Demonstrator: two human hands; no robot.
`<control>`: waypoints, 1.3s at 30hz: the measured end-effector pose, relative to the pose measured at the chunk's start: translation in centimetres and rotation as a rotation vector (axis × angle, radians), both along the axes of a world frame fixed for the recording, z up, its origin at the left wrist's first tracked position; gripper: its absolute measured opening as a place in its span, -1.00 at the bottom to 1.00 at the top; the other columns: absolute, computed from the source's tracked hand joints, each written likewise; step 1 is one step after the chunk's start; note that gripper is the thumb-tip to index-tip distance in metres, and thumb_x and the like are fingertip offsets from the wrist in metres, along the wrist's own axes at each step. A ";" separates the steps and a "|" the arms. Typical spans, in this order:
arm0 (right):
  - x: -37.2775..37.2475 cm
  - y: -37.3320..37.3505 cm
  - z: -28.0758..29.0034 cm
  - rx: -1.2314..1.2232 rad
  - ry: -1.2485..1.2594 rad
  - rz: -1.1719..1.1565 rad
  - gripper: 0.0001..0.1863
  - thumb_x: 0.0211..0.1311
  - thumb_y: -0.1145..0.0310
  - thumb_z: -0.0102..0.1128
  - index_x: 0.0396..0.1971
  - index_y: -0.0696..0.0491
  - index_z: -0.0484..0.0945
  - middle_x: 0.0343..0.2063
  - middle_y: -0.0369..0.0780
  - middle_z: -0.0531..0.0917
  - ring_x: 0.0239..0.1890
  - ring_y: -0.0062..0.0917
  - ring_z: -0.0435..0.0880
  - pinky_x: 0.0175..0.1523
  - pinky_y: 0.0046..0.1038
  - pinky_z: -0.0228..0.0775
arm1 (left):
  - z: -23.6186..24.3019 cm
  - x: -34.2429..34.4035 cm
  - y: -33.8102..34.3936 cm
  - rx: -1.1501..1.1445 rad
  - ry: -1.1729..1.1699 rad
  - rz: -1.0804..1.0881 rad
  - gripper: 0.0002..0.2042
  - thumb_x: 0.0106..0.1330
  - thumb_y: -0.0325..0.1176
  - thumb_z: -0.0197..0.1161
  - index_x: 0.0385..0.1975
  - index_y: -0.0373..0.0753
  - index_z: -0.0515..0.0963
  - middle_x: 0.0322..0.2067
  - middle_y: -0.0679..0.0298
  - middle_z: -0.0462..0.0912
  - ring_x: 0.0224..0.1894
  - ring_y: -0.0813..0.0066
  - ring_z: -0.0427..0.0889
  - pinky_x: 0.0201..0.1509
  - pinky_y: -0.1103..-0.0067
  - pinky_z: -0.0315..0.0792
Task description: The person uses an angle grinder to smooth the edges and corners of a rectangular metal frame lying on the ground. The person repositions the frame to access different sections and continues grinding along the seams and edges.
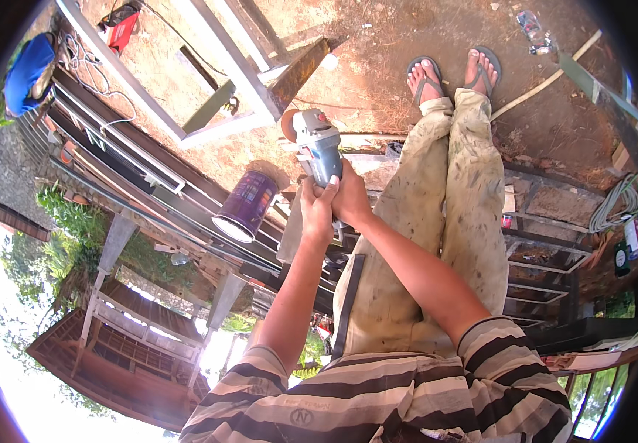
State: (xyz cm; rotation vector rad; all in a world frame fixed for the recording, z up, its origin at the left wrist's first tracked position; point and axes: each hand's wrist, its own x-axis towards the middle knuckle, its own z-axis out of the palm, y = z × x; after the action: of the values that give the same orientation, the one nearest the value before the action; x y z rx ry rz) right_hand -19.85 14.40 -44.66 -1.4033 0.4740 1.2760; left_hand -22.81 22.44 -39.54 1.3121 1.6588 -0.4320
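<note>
An angle grinder (316,148) with a grey head and blue-grey body, a reddish-brown disc at its upper left, is held in front of me. My left hand (317,205) wraps round its lower body, thumb across it. My right hand (350,193) grips it from the right side, close against the left one. A purple cylindrical can (248,207) stands to the left of the tool, below a welded light metal frame (182,118). My feet in grey sandals (481,71) and my stained khaki trousers (470,184) show beyond my hands.
A red machine (121,32) with cables and a blue item (29,74) sit at upper left. Long metal bars (112,162) run along the left. Metal frames (548,229), a coiled hose (614,199) and a plastic bottle (533,33) are at right. A roofed structure (134,332) shows lower left.
</note>
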 end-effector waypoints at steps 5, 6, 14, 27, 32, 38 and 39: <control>0.9 -0.2 -0.3 0.038 -0.018 -0.035 -0.35 0.04 0.17 0.52 0.01 0.27 0.46 -0.27 0.16 0.74 -0.14 0.07 0.77 -0.06 -0.11 0.59 | -0.6 0.3 -0.4 0.003 -0.042 0.036 -0.46 0.34 -0.28 0.44 0.19 -0.46 0.42 -0.12 0.17 0.57 -0.05 0.40 0.56 0.07 0.45 0.48; 1.5 -0.2 -0.4 0.051 -0.006 -0.031 -0.36 0.05 0.18 0.52 0.02 0.27 0.46 -0.27 0.16 0.74 -0.14 0.06 0.77 -0.05 -0.11 0.59 | -0.9 0.6 -0.2 0.003 -0.021 0.051 -0.46 0.35 -0.28 0.44 0.19 -0.46 0.42 -0.11 0.16 0.57 -0.04 0.39 0.56 0.08 0.45 0.49; 3.0 -0.6 -1.9 0.014 -0.036 0.078 -0.42 0.07 0.21 0.47 -0.03 0.26 0.47 -0.26 0.18 0.73 -0.11 0.11 0.76 -0.03 -0.08 0.58 | -2.1 2.6 -0.8 -0.019 -0.037 0.122 -0.45 0.40 -0.25 0.45 0.19 -0.48 0.37 -0.06 0.07 0.63 -0.01 0.25 0.66 0.11 0.34 0.54; 3.5 0.2 -2.6 0.000 -0.065 0.080 -0.46 0.11 0.22 0.44 -0.09 0.30 0.45 -0.31 0.22 0.71 -0.16 0.15 0.75 -0.06 -0.03 0.58 | -1.2 5.6 -1.0 -0.039 -0.044 0.164 -0.54 0.40 -0.27 0.43 0.11 -0.43 0.43 -0.19 0.19 0.57 -0.06 0.34 0.61 0.08 0.38 0.51; 4.9 0.0 -2.2 -0.016 -0.032 0.112 -0.54 0.15 0.29 0.38 -0.10 0.31 0.48 -0.31 0.21 0.72 -0.16 0.13 0.76 -0.06 -0.04 0.58 | -1.8 4.8 -0.2 -0.063 -0.038 0.169 -0.58 0.41 -0.27 0.42 0.06 -0.39 0.43 -0.15 0.16 0.57 -0.04 0.34 0.61 0.13 0.38 0.50; 4.5 0.4 -2.5 -0.024 -0.050 0.106 -0.48 0.13 0.20 0.42 -0.11 0.31 0.50 -0.30 0.20 0.73 -0.16 0.12 0.76 -0.06 -0.04 0.59 | -2.1 5.4 0.0 -0.094 -0.063 0.167 -0.62 0.43 -0.29 0.39 0.06 -0.38 0.44 -0.15 0.18 0.58 -0.05 0.36 0.63 0.11 0.40 0.50; 4.9 0.3 -2.1 -0.034 -0.026 0.132 -0.49 0.13 0.20 0.41 -0.11 0.32 0.50 -0.30 0.20 0.73 -0.15 0.12 0.76 -0.06 -0.04 0.58 | -1.8 4.7 0.1 -0.073 -0.054 0.177 -0.61 0.42 -0.30 0.39 0.08 -0.38 0.44 -0.16 0.18 0.58 -0.05 0.36 0.63 0.11 0.40 0.50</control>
State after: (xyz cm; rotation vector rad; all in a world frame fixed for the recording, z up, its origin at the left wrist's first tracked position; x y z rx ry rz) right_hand -14.96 14.71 -46.81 -1.4982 0.3922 1.3591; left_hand -18.16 22.53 -41.31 1.1041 1.6816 -0.3445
